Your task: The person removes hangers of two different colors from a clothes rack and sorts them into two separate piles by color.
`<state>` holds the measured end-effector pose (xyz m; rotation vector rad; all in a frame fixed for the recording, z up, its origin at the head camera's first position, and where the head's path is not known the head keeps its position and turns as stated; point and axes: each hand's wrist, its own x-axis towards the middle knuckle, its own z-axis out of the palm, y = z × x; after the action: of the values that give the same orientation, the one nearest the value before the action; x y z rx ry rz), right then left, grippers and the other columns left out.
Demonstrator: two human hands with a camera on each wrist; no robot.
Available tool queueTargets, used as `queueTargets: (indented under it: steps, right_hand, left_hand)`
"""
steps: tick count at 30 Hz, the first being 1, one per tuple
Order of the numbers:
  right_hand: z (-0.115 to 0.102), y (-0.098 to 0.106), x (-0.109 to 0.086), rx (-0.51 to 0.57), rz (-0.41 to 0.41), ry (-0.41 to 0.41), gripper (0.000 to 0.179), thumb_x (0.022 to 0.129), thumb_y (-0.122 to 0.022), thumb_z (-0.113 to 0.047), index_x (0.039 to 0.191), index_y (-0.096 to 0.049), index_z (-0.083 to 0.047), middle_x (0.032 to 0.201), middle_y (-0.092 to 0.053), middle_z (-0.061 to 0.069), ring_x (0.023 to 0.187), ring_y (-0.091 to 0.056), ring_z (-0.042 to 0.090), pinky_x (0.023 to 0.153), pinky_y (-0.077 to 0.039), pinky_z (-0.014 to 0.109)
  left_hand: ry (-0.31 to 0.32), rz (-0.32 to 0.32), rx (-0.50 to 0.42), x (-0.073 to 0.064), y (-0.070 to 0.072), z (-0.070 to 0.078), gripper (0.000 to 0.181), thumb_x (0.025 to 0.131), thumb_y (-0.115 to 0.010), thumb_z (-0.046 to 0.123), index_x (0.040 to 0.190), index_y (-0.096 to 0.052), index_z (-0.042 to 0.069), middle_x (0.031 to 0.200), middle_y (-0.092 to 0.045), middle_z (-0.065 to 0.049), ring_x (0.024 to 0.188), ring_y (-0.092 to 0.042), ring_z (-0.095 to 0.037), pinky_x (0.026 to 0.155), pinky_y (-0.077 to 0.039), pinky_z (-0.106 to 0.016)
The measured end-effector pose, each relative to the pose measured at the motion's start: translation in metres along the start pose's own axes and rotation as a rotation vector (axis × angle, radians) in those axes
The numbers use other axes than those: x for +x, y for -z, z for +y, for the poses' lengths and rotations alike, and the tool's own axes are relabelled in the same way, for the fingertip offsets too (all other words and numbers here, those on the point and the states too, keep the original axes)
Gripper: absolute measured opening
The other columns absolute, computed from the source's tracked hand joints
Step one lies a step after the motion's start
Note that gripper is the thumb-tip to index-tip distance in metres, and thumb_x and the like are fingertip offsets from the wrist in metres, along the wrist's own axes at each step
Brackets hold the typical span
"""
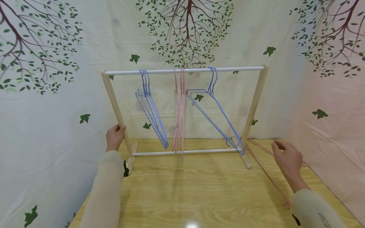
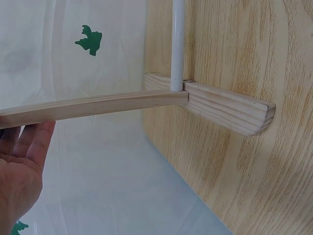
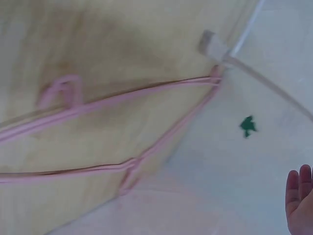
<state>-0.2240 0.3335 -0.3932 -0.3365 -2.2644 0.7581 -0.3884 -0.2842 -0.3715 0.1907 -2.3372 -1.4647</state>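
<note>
Though wooden at either end, a rack (image 1: pixel 162 71) with white bars (image 1: pixel 209 151)

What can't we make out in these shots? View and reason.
Head: exact count of the left blue hangers; they overlap.
Head: exact count of the hanging pink hangers; nearly edge-on, overlapping.
Head: part of the pink wires lying on the table; right hand covers it.
Left wrist: rest of the left hand and wooden post; left edge cuts them.
Right wrist: most of the right hand; right edge.
Right wrist: pink wires' detail; blurred, cut by left edge.
</note>
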Motion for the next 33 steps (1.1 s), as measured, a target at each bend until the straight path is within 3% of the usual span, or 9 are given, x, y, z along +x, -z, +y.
queueTargets:
  steps: [6, 10, 13, 23, 33]
  right_hand:
    - [-0.049, -0.007, 0.018, 0.1, 0.038, 0.053, 0.03, 0.097, -0.063, -0.025, 0.113, -0.074, -0.001, 0.102, -0.072, 0.019, 0.09, -0.064, 0.028, 0.075, -0.043, 0.033]
    - [-0.079, -0.01, 0.029, 0.173, 0.035, 0.059, 0.031, 0.097, -0.064, -0.027, 0.11, -0.076, -0.002, 0.1, -0.073, 0.017, 0.079, -0.056, 0.001, 0.069, -0.041, 0.02]
    - [-0.101, -0.011, 0.035, 0.225, 0.028, 0.07, 0.03, 0.096, -0.065, -0.026, 0.109, -0.076, -0.001, 0.098, -0.073, 0.018, 0.073, -0.048, -0.011, 0.067, -0.039, 0.018]
    - [-0.156, -0.019, 0.05, 0.294, -0.045, 0.063, 0.033, 0.096, -0.065, -0.03, 0.112, -0.075, -0.003, 0.099, -0.073, 0.017, 0.074, -0.054, 0.0, 0.067, -0.042, 0.019]
    - [-0.18, -0.029, 0.056, 0.291, -0.161, 0.077, 0.034, 0.096, -0.067, -0.029, 0.116, -0.074, -0.003, 0.107, -0.073, 0.014, 0.089, -0.066, 0.022, 0.068, -0.046, 0.02]
  left_hand:
    - [0.009, -0.021, -0.003, 0.002, 0.0, 0.0, 0.046, 0.103, -0.053, 0.031, 0.138, -0.058, 0.001, 0.125, -0.064, -0.024, 0.1, -0.061, -0.031, 0.065, -0.045, -0.016]
    - [0.003, -0.02, 0.0, 0.003, 0.0, 0.0, 0.046, 0.103, -0.052, 0.03, 0.137, -0.058, 0.0, 0.124, -0.064, -0.025, 0.1, -0.062, -0.031, 0.065, -0.046, -0.017]
    - [0.006, -0.023, 0.002, 0.003, 0.0, -0.001, 0.046, 0.104, -0.052, 0.031, 0.137, -0.058, 0.001, 0.124, -0.063, -0.025, 0.102, -0.062, -0.032, 0.068, -0.047, -0.019]
    - [0.009, -0.008, 0.019, 0.002, -0.001, 0.0, 0.045, 0.103, -0.052, 0.031, 0.137, -0.059, 0.002, 0.124, -0.064, -0.024, 0.103, -0.062, -0.033, 0.068, -0.046, -0.018]
    - [0.022, -0.008, 0.014, 0.003, -0.001, 0.001, 0.045, 0.103, -0.053, 0.03, 0.137, -0.059, 0.001, 0.126, -0.064, -0.022, 0.106, -0.061, -0.031, 0.069, -0.045, -0.017]
